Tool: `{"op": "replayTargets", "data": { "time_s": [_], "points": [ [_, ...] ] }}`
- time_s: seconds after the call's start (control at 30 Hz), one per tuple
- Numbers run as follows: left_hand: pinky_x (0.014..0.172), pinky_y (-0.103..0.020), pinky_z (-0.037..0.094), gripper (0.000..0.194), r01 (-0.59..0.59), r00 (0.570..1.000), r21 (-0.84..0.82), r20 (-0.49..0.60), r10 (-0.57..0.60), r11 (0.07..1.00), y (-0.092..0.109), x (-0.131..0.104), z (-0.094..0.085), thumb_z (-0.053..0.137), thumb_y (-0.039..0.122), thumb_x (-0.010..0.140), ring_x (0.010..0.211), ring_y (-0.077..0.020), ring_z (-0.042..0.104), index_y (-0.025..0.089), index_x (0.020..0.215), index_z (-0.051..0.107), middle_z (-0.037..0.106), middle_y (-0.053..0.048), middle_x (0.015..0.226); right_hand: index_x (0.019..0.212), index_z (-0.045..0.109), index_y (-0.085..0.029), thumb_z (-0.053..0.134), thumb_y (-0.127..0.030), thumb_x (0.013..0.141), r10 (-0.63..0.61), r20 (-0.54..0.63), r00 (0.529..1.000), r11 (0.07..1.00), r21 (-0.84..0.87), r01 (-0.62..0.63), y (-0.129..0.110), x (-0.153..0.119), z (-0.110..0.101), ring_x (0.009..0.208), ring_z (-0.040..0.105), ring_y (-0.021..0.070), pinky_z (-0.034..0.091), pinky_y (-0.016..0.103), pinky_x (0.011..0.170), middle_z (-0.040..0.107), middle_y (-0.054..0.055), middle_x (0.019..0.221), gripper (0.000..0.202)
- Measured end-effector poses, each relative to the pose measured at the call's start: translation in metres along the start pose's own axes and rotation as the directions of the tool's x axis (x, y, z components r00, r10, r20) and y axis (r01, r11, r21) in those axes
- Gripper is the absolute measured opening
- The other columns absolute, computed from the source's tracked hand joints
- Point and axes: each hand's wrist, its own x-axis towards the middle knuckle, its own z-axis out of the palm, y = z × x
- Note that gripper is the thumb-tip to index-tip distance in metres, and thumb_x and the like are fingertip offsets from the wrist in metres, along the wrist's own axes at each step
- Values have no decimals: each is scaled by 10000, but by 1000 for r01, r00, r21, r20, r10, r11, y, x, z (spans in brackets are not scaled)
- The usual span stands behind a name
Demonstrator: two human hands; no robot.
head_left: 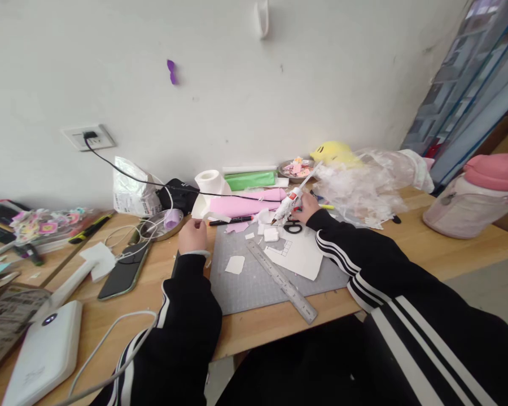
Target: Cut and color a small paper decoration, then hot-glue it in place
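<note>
My right hand (308,207) is closed around a white hot glue gun (288,205), its nozzle slanting down to the left and a clear glue stick rising from its back. Just under the nozzle lies a small white block (271,234), beside black-handled scissors (293,227). My left hand (193,235) rests with curled fingers at the left edge of a grey cutting mat (241,296); whatever its fingers hold, if anything, is hidden. On the mat are a steel ruler (281,280), a white sheet with a drawn grid (307,256) and a cut white piece (235,264).
A black cord (144,180) runs from the wall socket (88,137) across to the glue gun. Behind the mat lie a pink roll (245,204) and a paper roll (209,183). A phone (125,273) and power bank (46,352) sit left, a pink-topped container (469,197) right.
</note>
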Motion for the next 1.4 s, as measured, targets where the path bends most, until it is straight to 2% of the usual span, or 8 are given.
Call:
{"op": "replayTargets", "data": {
  "time_s": [0.23, 0.43, 0.67, 0.77, 0.9, 1.07, 1.2, 1.4],
  "points": [
    [840, -399, 492, 268, 6, 999, 164, 48, -14, 986, 8, -9, -4, 512, 351, 899, 946, -186, 597, 128, 1022, 594, 620, -72, 1025, 973, 551, -139, 631, -314, 633, -42, -39, 998, 999, 6, 42, 4, -2, 8, 916, 579, 340, 478, 459, 764, 625, 155, 940, 391],
    [876, -432, 473, 295, 157, 987, 267, -75, -142, 951, -11, -2, -26, 476, 355, 915, 1007, -208, 586, 126, 1067, 581, 616, -88, 1072, 977, 545, -132, 635, -312, 627, -30, -60, 998, 999, 8, 31, 5, -1, 9, 907, 582, 339, 479, 456, 764, 626, 157, 935, 403],
    [856, -416, 493, 302, 236, 972, 276, -47, -232, 932, -29, 5, -34, 512, 349, 899, 991, -199, 585, 124, 1095, 564, 594, -88, 1099, 975, 535, -121, 625, -300, 634, 2, -70, 998, 999, 33, 1, 4, -1, 10, 916, 581, 349, 471, 472, 797, 623, 168, 934, 395],
    [850, -407, 492, 325, 132, 990, 249, 9, -138, 960, -18, 2, -24, 512, 344, 899, 980, -198, 588, 131, 1143, 536, 590, -91, 1106, 974, 530, -123, 627, -298, 633, 22, -70, 997, 999, 43, -19, 4, -1, 10, 912, 581, 355, 471, 484, 788, 620, 171, 932, 395],
    [850, -390, 472, 301, -149, 985, 180, 109, 131, 972, 12, -17, -2, 461, 291, 918, 959, -200, 600, 137, 1171, 515, 620, -87, 1059, 976, 520, -124, 625, -310, 638, 61, -73, 995, 997, 58, -56, 6, -2, 12, 892, 582, 346, 480, 474, 760, 611, 165, 901, 400],
    [820, -315, 466, 244, -472, 848, 45, 297, 440, 880, 42, -52, 26, 480, 216, 883, 922, -191, 622, 208, 1110, 567, 664, -39, 982, 1021, 487, -160, 580, -323, 671, 82, -95, 992, 995, 65, -76, 9, -3, 12, 877, 585, 314, 490, 453, 749, 605, 128, 894, 396],
    [812, -380, 497, 307, -557, 749, -36, 410, 521, 829, 49, -64, 40, 495, 300, 909, 856, -167, 617, 142, 1170, 529, 637, -57, 970, 953, 503, -165, 588, -294, 626, 54, -93, 994, 998, 51, -49, 8, -2, 8, 844, 579, 319, 481, 456, 736, 604, 124, 854, 361],
    [818, -393, 510, 331, -567, 707, -92, 457, 541, 819, 49, -62, 44, 487, 319, 918, 875, -168, 614, 152, 1203, 510, 623, -62, 993, 913, 533, -150, 613, -291, 563, -36, -77, 996, 999, 16, 37, 1, 0, -1, 920, 547, 351, 433, 470, 789, 607, 150, 923, 386]
  ]
}}
